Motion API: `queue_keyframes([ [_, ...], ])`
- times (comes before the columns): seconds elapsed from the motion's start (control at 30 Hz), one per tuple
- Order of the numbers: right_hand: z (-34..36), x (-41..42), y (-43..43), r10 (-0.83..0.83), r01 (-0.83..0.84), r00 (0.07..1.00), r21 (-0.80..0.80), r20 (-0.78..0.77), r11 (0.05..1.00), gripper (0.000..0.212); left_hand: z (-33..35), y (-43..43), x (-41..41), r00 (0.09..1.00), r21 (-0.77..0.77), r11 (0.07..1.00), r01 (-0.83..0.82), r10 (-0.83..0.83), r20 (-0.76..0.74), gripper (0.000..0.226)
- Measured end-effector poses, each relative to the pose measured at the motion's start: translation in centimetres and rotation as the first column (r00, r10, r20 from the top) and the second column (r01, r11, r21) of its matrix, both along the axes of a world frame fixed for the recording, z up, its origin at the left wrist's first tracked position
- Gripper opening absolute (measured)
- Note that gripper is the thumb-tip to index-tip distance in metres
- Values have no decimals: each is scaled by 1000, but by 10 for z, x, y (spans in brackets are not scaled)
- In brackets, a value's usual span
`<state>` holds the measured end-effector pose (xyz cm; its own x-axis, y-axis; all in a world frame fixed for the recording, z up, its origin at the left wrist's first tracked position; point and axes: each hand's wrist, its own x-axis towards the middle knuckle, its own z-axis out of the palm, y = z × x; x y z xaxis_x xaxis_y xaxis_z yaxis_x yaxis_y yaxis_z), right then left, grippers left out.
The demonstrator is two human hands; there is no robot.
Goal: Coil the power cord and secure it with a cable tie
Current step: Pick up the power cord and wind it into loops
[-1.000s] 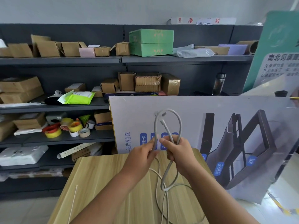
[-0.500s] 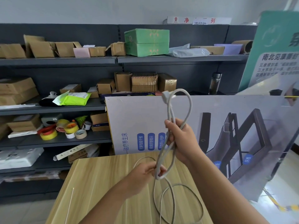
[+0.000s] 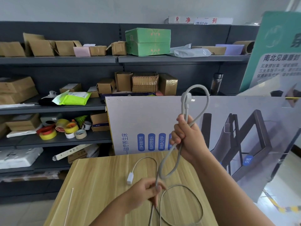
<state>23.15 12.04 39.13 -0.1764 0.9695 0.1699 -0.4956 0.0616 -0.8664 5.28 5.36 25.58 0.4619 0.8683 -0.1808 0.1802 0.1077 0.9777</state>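
- Two hands are on the power cord [image 3: 169,162]; my right hand [image 3: 187,137] is raised above the table [image 3: 101,185] and clenched around several strands of it; one loop rises out of the top of my fist, and the plug [image 3: 187,97] sits at the top of that loop, near the upper bend
- Below my fist another loop of grey cord hangs down, its bottom curve just above the tabletop
- My left hand [image 3: 145,193] is lower, close over the table, pinching a single strand between thumb and fingers; the strand runs up from there toward my right fist
- More cord lies slack on the wood in a wide ring near the front edge; a thinner white stretch curves off to a small white block [image 3: 130,178] resting on the table beside my left hand
- The cable tie [image 3: 69,206], thin and white, lies straight along the left edge of the table, well apart from both hands and untouched
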Motion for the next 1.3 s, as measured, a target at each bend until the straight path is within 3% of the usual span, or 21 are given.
queue_keyframes([
  [0.1, 12, 28, 9, -150, 150, 988, 16, 30, 989, 21, -30, -15, -30, 997, -158, 987, 22, -34, -74, 18],
  [0.2, 12, 57, 17, -332, 331, 923, 43, 193, 943, 24, -41, -13, -59, 991, -196, 977, -83, 60, -122, 32],
  [0.33, -13, 63, 22, -428, 418, 739, 143, 521, 897, 24, -8, 5, -67, 909, 143, 989, -45, 100, -404, 19],
  [0.4, -27, 51, 19, -380, 320, 584, 227, 717, 920, 27, 19, 13, -62, 900, 227, 974, -11, 109, -422, 23],
  [0.47, -38, 32, 11, -269, 145, 499, 227, 824, 963, 37, 46, 21, -55, 909, 355, 935, -25, 169, -381, 20],
  [0.53, -45, 13, -2, -127, -3, 557, 155, 820, 988, 41, 69, 29, -45, 891, 510, 855, -98, 304, -339, 6],
  [0.6, -50, -4, -15, 38, -147, 658, 79, 752, 986, 36, 83, 37, -37, 865, 609, 766, -207, 434, -252, 26],
  [0.67, -54, -16, -25, 153, -250, 698, 38, 699, 968, 26, 89, 43, -31, 831, 659, 679, -324, 537, -145, 43],
  [0.8, -60, -32, -34, 117, -194, 684, 25, 720, 981, 16, 97, 44, -24, 791, 683, 593, -426, 611, -37, 52],
  [0.87, -61, -31, -32, 88, -167, 710, 45, 699, 985, 11, 97, 44, -23, 818, 644, 636, -425, 574, -27, 51],
  [0.97, -58, -23, -28, 68, -126, 812, 61, 580, 990, 11, 88, 43, -33, 901, 457, 807, -375, 433, -26, 45],
  [1.07, -52, -12, -22, 10, -37, 876, 47, 483, 998, 14, 65, 41, -47, 947, 273, 915, -298, 320, -37, 34],
  [1.2, -37, 9, -6, -215, 209, 910, 54, 354, 976, 18, 22, 29, -61, 967, 124, 971, -203, 219, -128, 19],
  [1.3, -27, 21, 2, -312, 309, 894, 60, 322, 949, 16, 14, 23, -56, 955, 133, 958, -255, 271, -123, 24],
])
